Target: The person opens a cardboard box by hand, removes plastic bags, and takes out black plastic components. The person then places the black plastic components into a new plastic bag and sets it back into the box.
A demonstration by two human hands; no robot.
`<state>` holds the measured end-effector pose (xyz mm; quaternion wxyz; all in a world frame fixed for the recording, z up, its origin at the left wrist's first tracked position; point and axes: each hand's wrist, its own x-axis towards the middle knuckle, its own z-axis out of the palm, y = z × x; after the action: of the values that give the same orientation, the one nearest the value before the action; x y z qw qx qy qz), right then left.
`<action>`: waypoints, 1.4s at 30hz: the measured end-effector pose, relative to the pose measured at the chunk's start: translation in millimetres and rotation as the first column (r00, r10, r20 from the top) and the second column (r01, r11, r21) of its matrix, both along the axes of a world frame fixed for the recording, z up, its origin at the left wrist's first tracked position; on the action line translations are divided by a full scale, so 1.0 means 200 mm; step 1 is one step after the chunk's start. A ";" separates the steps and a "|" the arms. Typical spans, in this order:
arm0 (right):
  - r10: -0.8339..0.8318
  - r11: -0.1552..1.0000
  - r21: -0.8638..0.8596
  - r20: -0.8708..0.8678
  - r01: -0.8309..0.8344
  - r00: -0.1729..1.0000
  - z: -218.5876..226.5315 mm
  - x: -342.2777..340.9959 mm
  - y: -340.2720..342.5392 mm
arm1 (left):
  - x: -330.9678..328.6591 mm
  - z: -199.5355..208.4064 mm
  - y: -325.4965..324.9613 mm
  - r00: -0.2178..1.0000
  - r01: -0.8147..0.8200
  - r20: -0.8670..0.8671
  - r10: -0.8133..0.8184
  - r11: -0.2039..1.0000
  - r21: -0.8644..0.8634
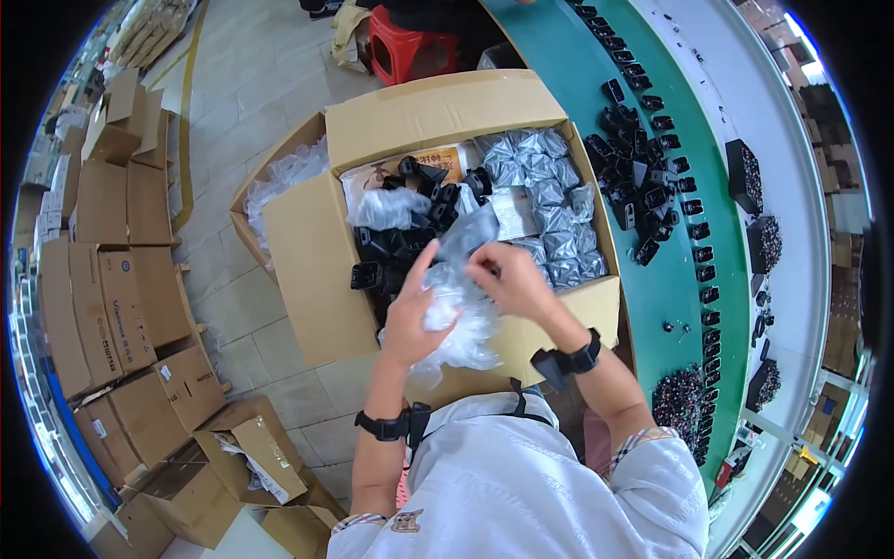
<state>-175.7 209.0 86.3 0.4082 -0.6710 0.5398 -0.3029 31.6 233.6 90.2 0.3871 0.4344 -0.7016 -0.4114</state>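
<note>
A bunch of crumpled clear plastic bags [456, 321] bulges in front of me over the near side of an open cardboard box [303, 298]. My left hand [407, 321] is curled around the left side of the bunch. With bent fingers, my right hand [517, 279] pinches the edge of a plastic bag at the upper right. Just beyond both hands, a greyish bagged piece [468, 233] shows through film; its exact shape is blurred. Loose black plastic parts [400, 244] fill the box's left side, and bagged parts [549, 177] sit in rows on its right.
A second box with clear bags [284, 186] stands behind the left flap. To the right, a green-topped workbench [643, 326] carries a heap of black parts [638, 168] and a long row of them. Stacked cartons [126, 303] line the left. A red stool [396, 47] stands beyond.
</note>
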 end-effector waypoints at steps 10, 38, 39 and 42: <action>-0.273 0.961 -0.036 -0.003 0.273 0.962 -0.27 -0.03 -0.39 | 0.10 -0.15 -0.10 0.956 -0.251 -0.061 0.287 0.907 0.338; -0.142 0.987 -0.141 -0.523 0.080 0.840 -0.41 -0.39 -0.88 | 0.10 -0.10 0.26 0.700 0.005 -0.380 0.604 0.529 0.849; -0.001 0.975 -0.162 -0.679 -0.149 0.734 -0.43 -0.34 -0.91 | 0.08 -0.11 0.31 0.679 0.049 -0.412 0.608 0.522 0.851; 0.110 0.914 -0.101 -0.871 -0.392 0.479 -0.58 -0.33 -0.93 | 0.06 -0.17 0.41 0.648 0.158 -0.453 0.613 0.473 0.867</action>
<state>-241.4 22.9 -30.2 0.0303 -0.8556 0.5140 0.0533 42.8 315.7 56.8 0.4187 0.4649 -0.1171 -0.7713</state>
